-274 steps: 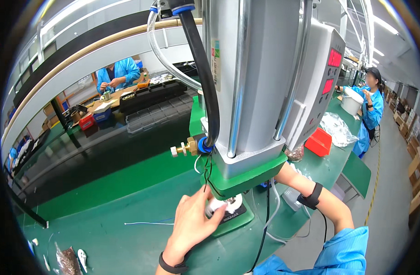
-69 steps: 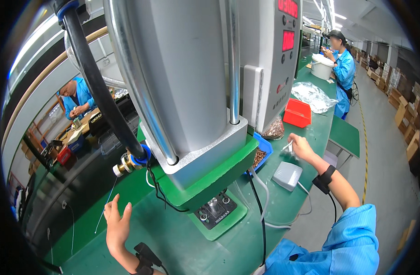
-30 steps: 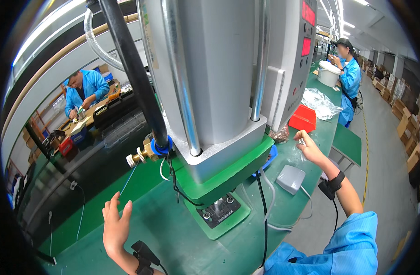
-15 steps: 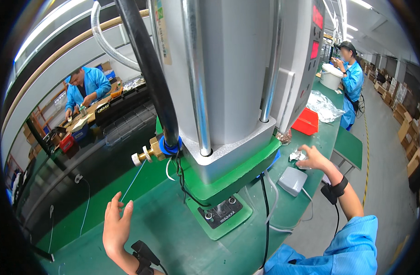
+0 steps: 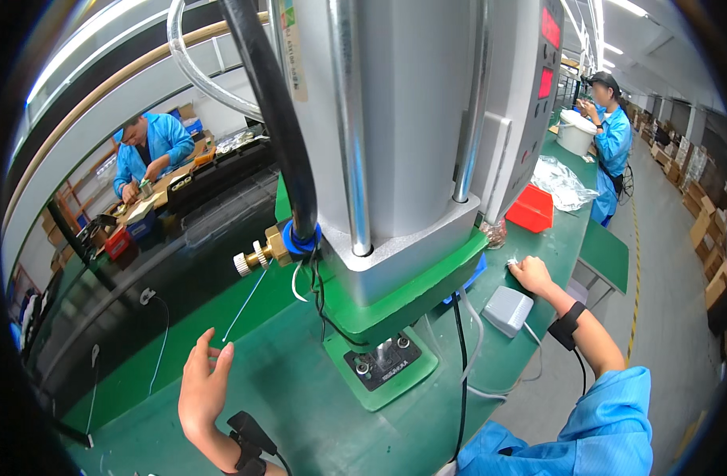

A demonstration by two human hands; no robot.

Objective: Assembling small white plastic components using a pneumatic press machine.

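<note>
My left hand [image 5: 204, 390] is raised over the green bench [image 5: 292, 397], left of a grey press [image 5: 411, 119] with a green head. Its fingers are apart and hold nothing. At the right, beyond a small light-grey box [image 5: 508, 311] with a cable, my right hand [image 5: 532, 275] is curled down near the bench top. A small silvery-white bit shows at its fingertips; whatever else it grips is hidden. Under the press head, a black plate [image 5: 383, 366] with two bolts sits on a green base [image 5: 423, 374].
A red tray [image 5: 530, 208] and clear plastic wrap [image 5: 566, 182] lie beyond my right hand. A brass valve [image 5: 260, 255] juts from the press's left side. Black and grey cables hang beside the press. Two people in blue work farther off, one near a white bucket [image 5: 576, 133].
My right hand has closed and lowered over the crumpled silvery-white pieces, which its fingers were spread above. My left hand has stayed nearly still. The view has shifted slightly.
</note>
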